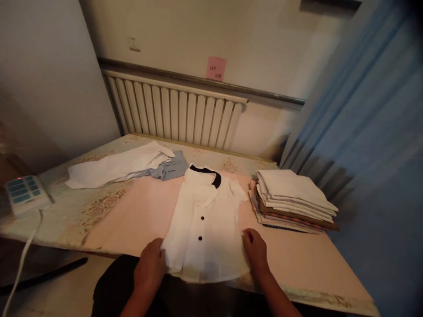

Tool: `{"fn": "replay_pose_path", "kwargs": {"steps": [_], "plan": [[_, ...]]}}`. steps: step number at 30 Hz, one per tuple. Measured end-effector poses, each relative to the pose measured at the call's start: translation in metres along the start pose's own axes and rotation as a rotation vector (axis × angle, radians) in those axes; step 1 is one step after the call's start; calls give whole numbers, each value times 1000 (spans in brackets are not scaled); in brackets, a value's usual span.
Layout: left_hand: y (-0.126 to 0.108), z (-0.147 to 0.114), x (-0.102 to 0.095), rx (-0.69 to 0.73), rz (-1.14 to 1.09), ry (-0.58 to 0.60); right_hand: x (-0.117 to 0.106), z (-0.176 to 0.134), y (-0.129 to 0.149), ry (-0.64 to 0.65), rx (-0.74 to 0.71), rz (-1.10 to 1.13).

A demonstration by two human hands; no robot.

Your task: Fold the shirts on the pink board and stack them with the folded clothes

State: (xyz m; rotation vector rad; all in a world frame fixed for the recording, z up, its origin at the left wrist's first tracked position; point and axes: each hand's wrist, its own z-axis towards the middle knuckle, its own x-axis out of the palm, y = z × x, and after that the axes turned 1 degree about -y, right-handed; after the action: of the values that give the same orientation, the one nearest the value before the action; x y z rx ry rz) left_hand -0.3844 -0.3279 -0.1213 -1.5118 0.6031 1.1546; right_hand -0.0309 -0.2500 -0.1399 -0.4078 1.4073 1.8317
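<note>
A short-sleeved white shirt with a black-trimmed collar and two dark buttons lies spread out in front of me, its hem at the table's front edge. My left hand is closed at the shirt's lower left edge, thumb and fingers pinching the cloth. On the other side, my right hand has its fingers curled in a pinch at the shirt's right edge. The bit of cloth between those fingertips is mostly hidden. The left sleeve area looks folded inward.
Folded clothes are stacked right of the shirt. White and blue-grey garments lie at the back left. A power strip with a white cord sits at the far left. Behind the table is a radiator; a blue curtain hangs at right.
</note>
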Motion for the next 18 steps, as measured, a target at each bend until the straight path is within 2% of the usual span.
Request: {"fn": "replay_pose_path", "kwargs": {"steps": [2,4,8,10,15,18], "plan": [[-13,-4,-4,122,176,-104,-1,-8,-6,-7,17,-24],[-28,-6,-7,186,294,-148,1,-16,-8,0,-20,-35],[-45,-2,-2,234,346,-90,4,-23,-5,13,-92,-44],[-45,3,9,266,317,-80,4,-23,-4,12,-86,-34],[-41,22,47,399,225,-152,5,-23,-6,4,-77,2],[-46,36,60,422,210,-164,6,-25,-7,18,-53,37]]}}
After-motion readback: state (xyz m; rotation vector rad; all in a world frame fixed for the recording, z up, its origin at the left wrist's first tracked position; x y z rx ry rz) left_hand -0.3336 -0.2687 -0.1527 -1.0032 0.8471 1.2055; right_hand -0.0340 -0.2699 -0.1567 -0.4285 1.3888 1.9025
